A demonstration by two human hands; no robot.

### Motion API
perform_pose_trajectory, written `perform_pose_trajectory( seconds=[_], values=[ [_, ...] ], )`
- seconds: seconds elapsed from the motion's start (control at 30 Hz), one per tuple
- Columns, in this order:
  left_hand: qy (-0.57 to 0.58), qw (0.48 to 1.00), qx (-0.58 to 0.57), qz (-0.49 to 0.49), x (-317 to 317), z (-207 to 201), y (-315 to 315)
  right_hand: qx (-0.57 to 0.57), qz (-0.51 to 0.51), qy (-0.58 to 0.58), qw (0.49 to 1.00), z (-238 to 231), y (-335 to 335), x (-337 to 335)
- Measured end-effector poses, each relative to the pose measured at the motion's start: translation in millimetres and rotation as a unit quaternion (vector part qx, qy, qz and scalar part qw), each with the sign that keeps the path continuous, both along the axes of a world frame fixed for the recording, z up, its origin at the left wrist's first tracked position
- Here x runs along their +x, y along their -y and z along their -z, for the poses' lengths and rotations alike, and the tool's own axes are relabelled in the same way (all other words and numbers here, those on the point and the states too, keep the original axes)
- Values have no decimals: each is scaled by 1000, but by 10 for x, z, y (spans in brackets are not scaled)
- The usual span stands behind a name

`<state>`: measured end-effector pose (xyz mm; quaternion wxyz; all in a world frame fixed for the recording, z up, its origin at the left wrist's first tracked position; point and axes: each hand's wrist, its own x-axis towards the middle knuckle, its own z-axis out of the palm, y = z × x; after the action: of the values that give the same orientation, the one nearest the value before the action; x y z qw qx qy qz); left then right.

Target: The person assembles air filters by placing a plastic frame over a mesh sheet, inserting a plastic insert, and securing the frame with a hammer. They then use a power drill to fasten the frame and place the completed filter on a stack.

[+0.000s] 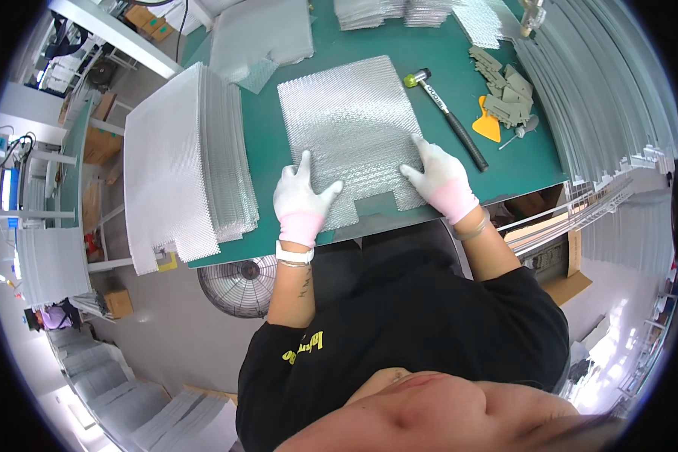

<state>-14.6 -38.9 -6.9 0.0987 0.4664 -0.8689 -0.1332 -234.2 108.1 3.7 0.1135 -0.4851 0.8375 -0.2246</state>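
Note:
A silver mesh sheet (pixel 350 109) with a notch cut in its near edge lies on the green table mat in front of me. My left hand (pixel 303 194), in a white glove with a pink cuff, rests on its near left side, index finger and thumb spread apart. At the near right side lies my right hand (pixel 438 179), gloved the same way, its thumb and fingers also apart. Both hands touch the sheet's edges and neither is closed on it. Just right of the sheet lies a hammer (pixel 453 120) with a black grip and a yellow-green face.
A tall stack of mesh sheets (pixel 166 166) stands left, with another stack (pixel 260 38) far left. Grey-green plastic pieces (pixel 511 98), a yellow scraper (pixel 486 120) and a small screwdriver (pixel 514 137) lie right. Long grey panels (pixel 603 83) line the right edge; a fan (pixel 237 288) stands below.

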Motion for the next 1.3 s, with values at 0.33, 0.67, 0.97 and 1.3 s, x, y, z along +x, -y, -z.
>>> perform_pose_trajectory(
  seconds=[0.33,0.67,0.97,1.3],
  values=[
    [0,998,-55,-15,-62,-175,-27,-54,68,-124,988,-356,-78,-731],
    [1,990,-99,96,188,-234,-403,-103,-4,-429,898,-54,-497,-1926],
    [-364,711,598,61,918,317,-1521,-256,-176,353,882,96,-1031,293],
    [-577,566,562,-176,394,691,-1431,-152,71,811,561,1138,-1088,1110]
  ],
)
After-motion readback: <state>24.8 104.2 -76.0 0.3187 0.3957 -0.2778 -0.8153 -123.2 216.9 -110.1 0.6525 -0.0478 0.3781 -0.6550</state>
